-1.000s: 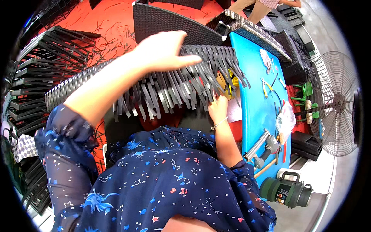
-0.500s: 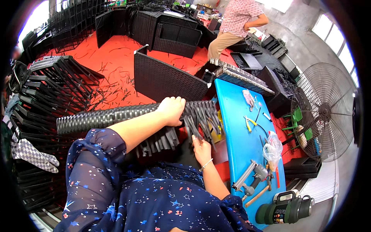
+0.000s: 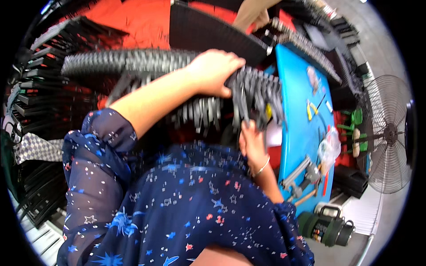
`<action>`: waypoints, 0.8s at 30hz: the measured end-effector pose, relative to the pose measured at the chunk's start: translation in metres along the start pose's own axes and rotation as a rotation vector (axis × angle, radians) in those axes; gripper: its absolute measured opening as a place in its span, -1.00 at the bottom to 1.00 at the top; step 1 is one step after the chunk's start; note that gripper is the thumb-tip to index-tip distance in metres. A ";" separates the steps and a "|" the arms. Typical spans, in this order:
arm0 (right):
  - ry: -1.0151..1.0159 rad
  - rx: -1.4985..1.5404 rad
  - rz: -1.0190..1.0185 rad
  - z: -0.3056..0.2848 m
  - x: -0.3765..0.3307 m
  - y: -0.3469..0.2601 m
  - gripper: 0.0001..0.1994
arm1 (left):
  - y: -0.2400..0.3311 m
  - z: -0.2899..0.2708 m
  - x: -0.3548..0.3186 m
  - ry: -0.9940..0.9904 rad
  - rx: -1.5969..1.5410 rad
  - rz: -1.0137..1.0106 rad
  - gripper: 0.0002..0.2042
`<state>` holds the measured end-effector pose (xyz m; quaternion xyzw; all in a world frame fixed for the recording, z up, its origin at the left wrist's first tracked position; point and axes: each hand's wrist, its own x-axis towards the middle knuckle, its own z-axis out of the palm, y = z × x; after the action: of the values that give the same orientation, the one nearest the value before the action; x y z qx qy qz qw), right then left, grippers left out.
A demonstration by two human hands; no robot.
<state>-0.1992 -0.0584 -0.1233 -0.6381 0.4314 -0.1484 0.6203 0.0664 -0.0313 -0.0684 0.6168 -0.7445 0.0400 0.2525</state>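
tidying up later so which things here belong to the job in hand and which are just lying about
Part of the work in hand:
woven black piece, under the left hand
its loose strips, at the right hand's fingertips

Apparently just lying about:
yellow-handled pliers, clear plastic bag, on the blue table
green flask

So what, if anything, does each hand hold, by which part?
The right hand grips black strips near their ends; the left hand touches the woven band, grip unclear.

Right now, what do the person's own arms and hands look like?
The navy sleeves carry a star print, and the left one looks sheer. The left hand is ungloved; so is the right hand, with a thin, pale bracelet worn behind it.
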 end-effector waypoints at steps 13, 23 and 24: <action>-0.052 0.049 -0.075 -0.022 -0.019 -0.020 -0.79 | 0.094 0.019 -0.102 -0.321 -1.606 -0.704 -0.61; 0.124 -0.343 -0.378 -0.040 -0.039 -0.038 -0.60 | 0.114 0.037 -0.034 0.129 -2.074 -0.961 -0.72; 0.134 -0.310 -0.365 -0.043 -0.046 -0.044 -0.59 | 0.116 0.040 -0.030 0.181 -2.069 -0.959 -0.73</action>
<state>-0.2408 -0.0593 -0.0592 -0.7816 0.3668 -0.2322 0.4478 -0.0524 0.0084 -0.0866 0.3287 -0.0874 -0.6482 0.6813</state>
